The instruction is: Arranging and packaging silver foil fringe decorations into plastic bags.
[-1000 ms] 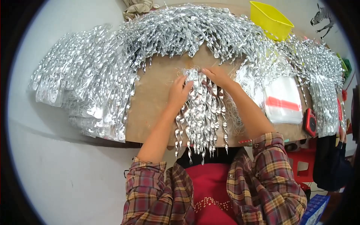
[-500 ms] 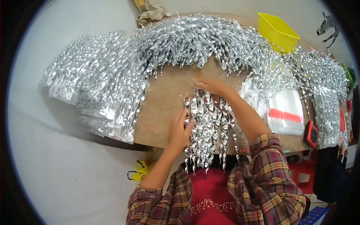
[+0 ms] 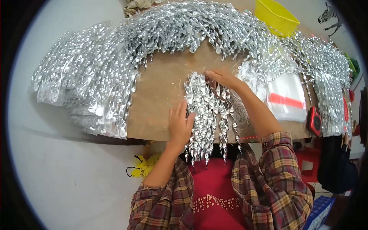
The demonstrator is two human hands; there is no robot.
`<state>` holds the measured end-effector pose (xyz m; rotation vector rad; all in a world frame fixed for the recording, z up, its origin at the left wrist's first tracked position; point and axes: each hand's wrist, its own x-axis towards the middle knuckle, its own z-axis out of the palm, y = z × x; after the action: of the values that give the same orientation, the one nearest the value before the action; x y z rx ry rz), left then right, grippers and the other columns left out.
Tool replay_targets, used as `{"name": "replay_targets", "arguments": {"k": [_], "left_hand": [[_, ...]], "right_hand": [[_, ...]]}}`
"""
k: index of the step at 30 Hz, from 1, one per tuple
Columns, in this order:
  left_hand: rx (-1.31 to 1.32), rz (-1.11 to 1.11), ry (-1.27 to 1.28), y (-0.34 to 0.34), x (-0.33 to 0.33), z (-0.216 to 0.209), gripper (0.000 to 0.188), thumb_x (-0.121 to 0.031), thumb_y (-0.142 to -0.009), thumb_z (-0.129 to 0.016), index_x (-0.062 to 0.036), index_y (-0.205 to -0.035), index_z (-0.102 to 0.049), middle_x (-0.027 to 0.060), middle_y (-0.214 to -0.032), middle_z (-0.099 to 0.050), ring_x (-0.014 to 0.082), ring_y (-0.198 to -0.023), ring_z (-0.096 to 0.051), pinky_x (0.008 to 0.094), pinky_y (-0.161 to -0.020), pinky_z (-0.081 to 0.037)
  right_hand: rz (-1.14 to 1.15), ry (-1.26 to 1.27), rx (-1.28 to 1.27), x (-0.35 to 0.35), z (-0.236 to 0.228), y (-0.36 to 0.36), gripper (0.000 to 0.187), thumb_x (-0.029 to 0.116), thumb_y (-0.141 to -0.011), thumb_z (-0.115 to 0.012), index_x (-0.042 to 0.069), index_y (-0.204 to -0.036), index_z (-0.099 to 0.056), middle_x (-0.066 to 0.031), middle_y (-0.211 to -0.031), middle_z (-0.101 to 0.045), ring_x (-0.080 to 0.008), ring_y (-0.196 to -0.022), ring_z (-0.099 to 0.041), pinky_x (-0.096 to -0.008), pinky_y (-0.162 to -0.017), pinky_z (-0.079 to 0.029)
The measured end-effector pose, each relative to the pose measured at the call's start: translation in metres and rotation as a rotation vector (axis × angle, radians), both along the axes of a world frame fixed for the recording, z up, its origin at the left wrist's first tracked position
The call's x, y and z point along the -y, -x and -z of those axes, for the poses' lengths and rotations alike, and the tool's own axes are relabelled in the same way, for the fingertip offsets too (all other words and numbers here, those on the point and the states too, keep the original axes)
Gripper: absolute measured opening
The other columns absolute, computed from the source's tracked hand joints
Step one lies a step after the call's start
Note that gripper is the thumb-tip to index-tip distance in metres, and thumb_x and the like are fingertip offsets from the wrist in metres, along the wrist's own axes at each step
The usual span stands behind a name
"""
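A bundle of shiny silver spiral strands (image 3: 203, 119) lies on the brown table (image 3: 157, 96) in front of me, its lower ends hanging past the near edge. My left hand (image 3: 179, 124) rests flat along the bundle's left side, fingers stretched and thumb apart, touching the outer strands. At the top right of the bundle, my right hand (image 3: 223, 79) has its fingers pinched together on the upper ends of some strands. Those strands fan out a little to the right of the main bundle. The exact grip under the right fingers is partly hidden.
A thick heap of silver spirals (image 3: 180, 27) arches along the far side. Bagged spirals (image 3: 96, 84) pile up at the left. On the right are clear plastic bags (image 3: 285, 103), a red device (image 3: 315, 120), more bagged spirals (image 3: 331, 103) and a yellow bin (image 3: 276, 17).
The whole view has shifted, putting the table higher in the picture. My right hand has moved right along the top, some strands now parted from the bundle. My left hand stays at the left side.
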<state>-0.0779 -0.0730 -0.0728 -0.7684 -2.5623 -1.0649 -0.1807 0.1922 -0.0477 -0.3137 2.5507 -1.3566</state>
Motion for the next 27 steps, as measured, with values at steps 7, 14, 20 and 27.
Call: {"name": "replay_targets", "arguments": {"k": [7, 14, 20, 27], "left_hand": [[0.049, 0.019, 0.003, -0.002, -0.001, -0.002, 0.051, -0.028, -0.091, -0.053, 0.0032, -0.131, -0.044, 0.0222, -0.131, -0.048, 0.0392, -0.120, -0.044, 0.0458, -0.105, -0.027], [0.109, 0.042, -0.036, -0.003, -0.008, 0.003, 0.050, -0.029, -0.091, -0.054, 0.0018, -0.130, -0.046, 0.0224, -0.130, -0.049, 0.0381, -0.121, -0.045, 0.0471, -0.105, -0.027], [0.251, 0.026, -0.234, -0.003, 0.001, 0.000, 0.047, -0.021, -0.092, -0.053, 0.0035, -0.130, -0.044, 0.0229, -0.133, -0.045, 0.0369, -0.124, -0.042, 0.0395, -0.104, -0.032], [0.197, 0.106, -0.196, -0.012, -0.025, -0.006, 0.047, -0.023, -0.094, -0.050, 0.0041, -0.132, -0.043, 0.0244, -0.141, -0.035, 0.0361, -0.131, -0.034, 0.0390, -0.107, -0.028]], "right_hand": [[0.093, 0.002, -0.249, 0.013, 0.003, 0.006, 0.046, 0.042, -0.096, -0.044, 0.005, -0.119, -0.059, -0.0109, -0.110, -0.063, -0.0194, -0.096, -0.059, -0.0322, -0.084, -0.047], [0.002, -0.194, -0.270, 0.019, 0.001, 0.003, 0.047, 0.043, -0.095, -0.043, 0.011, -0.127, -0.055, -0.0147, -0.121, -0.059, -0.0264, -0.109, -0.055, -0.0350, -0.095, -0.041], [0.497, 0.125, -0.349, -0.017, -0.003, -0.108, 0.037, 0.029, -0.095, -0.045, 0.005, -0.121, -0.058, -0.0139, -0.126, -0.056, -0.0245, -0.112, -0.054, -0.0338, -0.098, -0.038], [0.483, 0.005, -0.519, 0.050, 0.025, -0.206, 0.033, 0.019, -0.093, -0.048, 0.009, -0.123, -0.055, -0.0151, -0.141, -0.040, -0.0354, -0.135, -0.028, -0.0433, -0.111, -0.020]]}}
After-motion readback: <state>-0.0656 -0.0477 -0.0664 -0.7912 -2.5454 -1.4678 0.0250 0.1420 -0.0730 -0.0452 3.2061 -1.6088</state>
